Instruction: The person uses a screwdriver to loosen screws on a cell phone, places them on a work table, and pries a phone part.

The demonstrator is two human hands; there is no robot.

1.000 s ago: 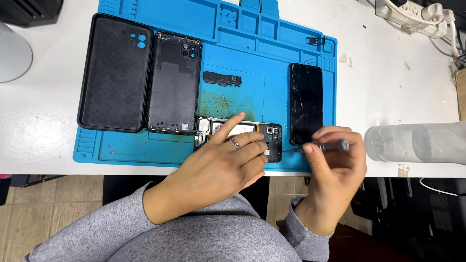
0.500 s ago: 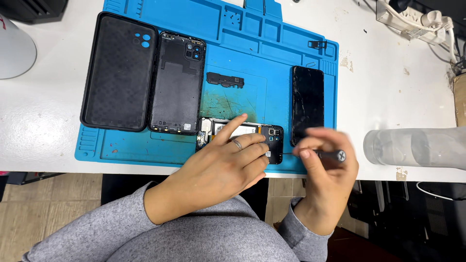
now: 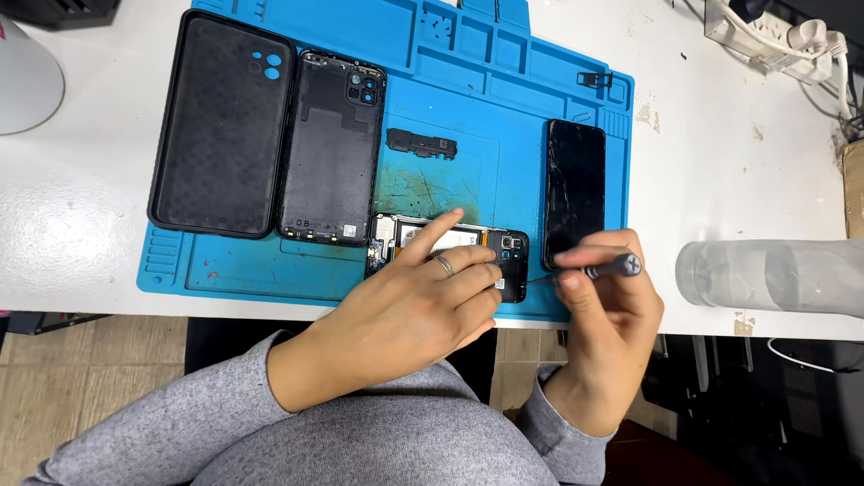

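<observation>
Opened phone [image 3: 450, 245] lying at the 6 o'clock edge of the blue mat [image 3: 504, 117] on the bench [image 3: 720, 162]. The left hand [image 3: 409, 301] lies flat across it, fingers [image 3: 430, 236] extended, pinning it. The right hand [image 3: 612, 297], at the phone's 3 o'clock, pinches a small screwdriver [image 3: 594, 268], fingers closed about the handle; its tip apparently meets the camera corner. Good practice: firm hold-down, driver aligned with the screw.

A blue repair mat [image 3: 540, 72] is spread on the white surface [image 3: 720, 180]. On it are laid a black phone case [image 3: 220, 135], a black back cover [image 3: 331, 148], a small black component [image 3: 418, 141] and a dark screen panel [image 3: 574, 189]. A clear cylinder [image 3: 765, 274] is seen at the right edge, a white power strip [image 3: 774, 40] at the top.
</observation>
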